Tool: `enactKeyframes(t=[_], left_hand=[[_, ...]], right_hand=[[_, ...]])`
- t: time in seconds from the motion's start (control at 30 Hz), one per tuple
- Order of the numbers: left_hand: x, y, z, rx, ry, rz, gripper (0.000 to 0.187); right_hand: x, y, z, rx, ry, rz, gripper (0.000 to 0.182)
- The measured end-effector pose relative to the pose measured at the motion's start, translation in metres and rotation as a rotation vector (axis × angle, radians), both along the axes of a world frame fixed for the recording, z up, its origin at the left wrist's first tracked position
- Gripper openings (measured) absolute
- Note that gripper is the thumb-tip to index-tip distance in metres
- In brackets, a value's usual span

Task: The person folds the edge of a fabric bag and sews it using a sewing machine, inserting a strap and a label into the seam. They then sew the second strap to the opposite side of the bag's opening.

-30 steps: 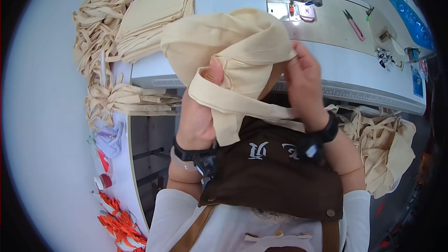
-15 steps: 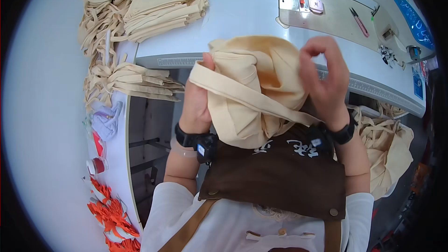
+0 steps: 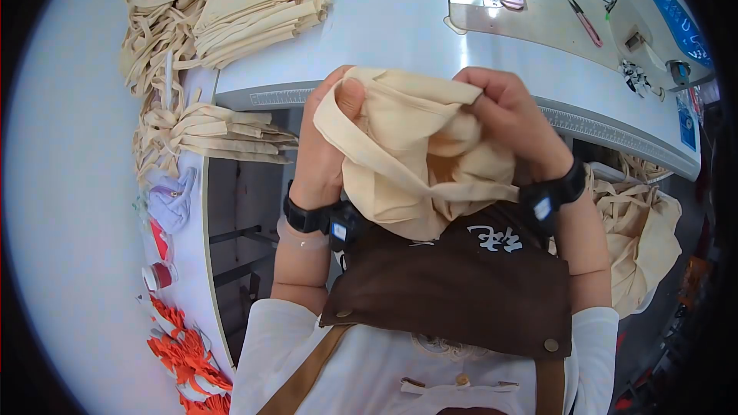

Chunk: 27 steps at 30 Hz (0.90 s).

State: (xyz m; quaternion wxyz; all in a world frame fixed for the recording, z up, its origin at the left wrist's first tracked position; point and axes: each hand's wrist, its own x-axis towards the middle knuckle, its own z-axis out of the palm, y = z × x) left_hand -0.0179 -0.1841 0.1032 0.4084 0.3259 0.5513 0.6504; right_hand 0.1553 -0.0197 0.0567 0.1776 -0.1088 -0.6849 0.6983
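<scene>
A cream cloth bag (image 3: 396, 127) with a long strap hangs bunched between my hands, in front of the brown apron (image 3: 446, 284). My left hand (image 3: 327, 138) grips its left side, thumb on the cloth near the top of the strap loop. At the upper right edge, my right hand (image 3: 511, 111) pinches the fabric between thumb and fingers. The bag's opening shows dark folds inside, and the strap crosses its front. Both wrists wear black bands with small devices.
A sewing machine (image 3: 653, 0) stands at the upper right, with pink snips (image 3: 586, 23) on its bed. Folded cream cloth (image 3: 261, 4) and straps (image 3: 161, 23) lie upper left. More cloth fills a bin (image 3: 634, 246) at right. Orange-red gloves (image 3: 184, 346) lie lower left.
My right hand has moved from beside the bag onto its upper edge and taken hold of the cloth. The bag's rim is now pulled together more, and the view has shifted slightly.
</scene>
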Motion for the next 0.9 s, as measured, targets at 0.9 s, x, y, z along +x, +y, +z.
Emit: enactKeyframes(t=[0.9], left_hand=[[-0.005, 0.006, -0.068, 0.05, -1.427, -0.358, 0.055]], right_hand=[[-0.01, -0.049, -0.022, -0.299, 0.184, -0.434, 0.024]])
